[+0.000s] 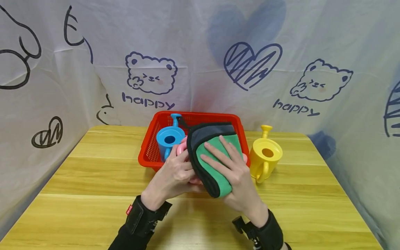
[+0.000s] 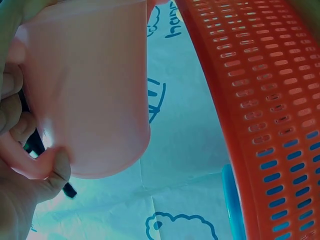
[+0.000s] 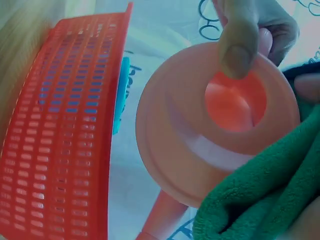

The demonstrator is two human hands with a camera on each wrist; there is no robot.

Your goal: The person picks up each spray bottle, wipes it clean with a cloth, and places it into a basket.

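Observation:
In the left wrist view, my left hand (image 1: 176, 173) grips a pink watering can (image 2: 90, 95) by its handle. In the right wrist view, the thumb lies at the round opening in the can's top and the spout points downward. My right hand (image 1: 235, 177) holds a folded green and grey cloth (image 1: 218, 158) with black edging against the can. Its fingers spread over the cloth, while its thumb is hidden in the head view. The cloth covers most of the can there. Both hands are just in front of a red basket (image 1: 145, 152).
A blue watering can (image 1: 164, 137) stands inside the basket at its left side. To the right of the basket, a yellow watering can (image 1: 259, 158) stands on the wooden table (image 1: 93, 194). A white sheet (image 1: 200, 34) with drawings hangs behind the table.

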